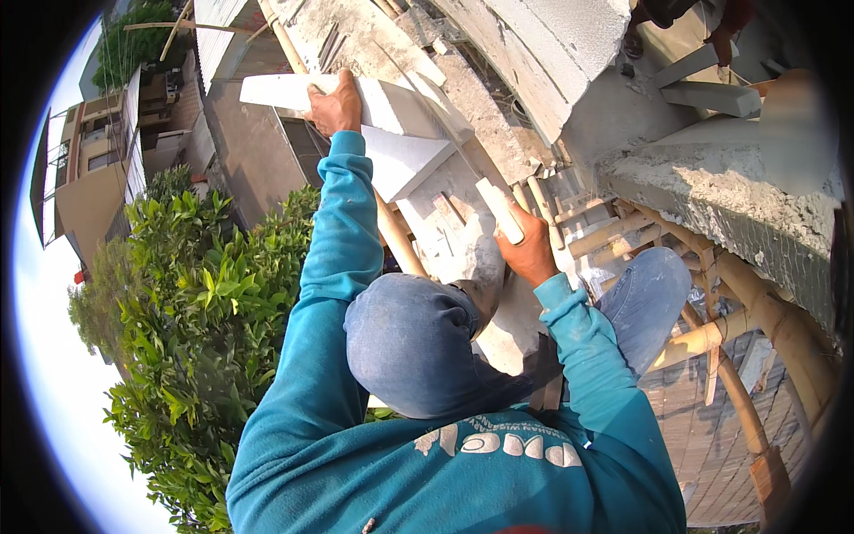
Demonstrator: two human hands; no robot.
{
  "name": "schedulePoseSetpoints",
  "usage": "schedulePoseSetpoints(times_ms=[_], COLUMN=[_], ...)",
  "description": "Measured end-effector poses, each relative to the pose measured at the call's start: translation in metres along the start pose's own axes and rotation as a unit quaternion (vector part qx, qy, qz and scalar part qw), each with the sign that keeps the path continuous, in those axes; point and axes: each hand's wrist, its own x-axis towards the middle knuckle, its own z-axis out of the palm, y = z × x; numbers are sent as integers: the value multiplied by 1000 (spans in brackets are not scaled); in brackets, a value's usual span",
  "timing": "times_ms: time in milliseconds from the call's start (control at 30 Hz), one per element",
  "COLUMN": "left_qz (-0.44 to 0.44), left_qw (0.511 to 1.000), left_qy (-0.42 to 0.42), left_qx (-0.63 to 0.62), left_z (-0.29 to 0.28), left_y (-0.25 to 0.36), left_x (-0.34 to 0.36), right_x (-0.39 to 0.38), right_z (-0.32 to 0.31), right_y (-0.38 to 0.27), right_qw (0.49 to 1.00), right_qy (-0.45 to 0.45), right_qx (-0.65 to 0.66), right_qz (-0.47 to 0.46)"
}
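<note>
My left hand (336, 105) reaches up and grips the top edge of a large white building block (405, 156) that leans against a bamboo pole. Below and to the right, my right hand (528, 249) is closed around a pale tool handle (498, 209) that sticks up out of the fist. The working end of the tool is hidden behind the hand. Both arms are in teal sleeves. My bent knees in blue jeans (409, 343) sit just under the block.
Bamboo scaffold poles (712, 338) run under and beside me. A rough concrete beam (729, 191) fills the right side. More white blocks (712, 93) and another person's foot (630, 43) are at the top right. A leafy tree (205, 303) and buildings lie far below on the left.
</note>
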Motion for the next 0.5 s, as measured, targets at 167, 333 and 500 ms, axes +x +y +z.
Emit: schedulePoseSetpoints(times_ms=[167, 333, 500], left_qz=[12, 6, 18], left_qw=[1000, 1000, 1000], left_qy=[3, 16, 4], left_qx=[-2, -5, 4], left_z=[7, 1, 3], left_y=[6, -3, 4], left_x=[-5, -7, -12], right_x=[18, -13, 12], right_z=[-1, -7, -6], right_y=[10, -32, -23], right_qw=[1000, 999, 998], right_qy=[7, 15, -32], right_qx=[15, 27, -36], right_qz=[18, -17, 28])
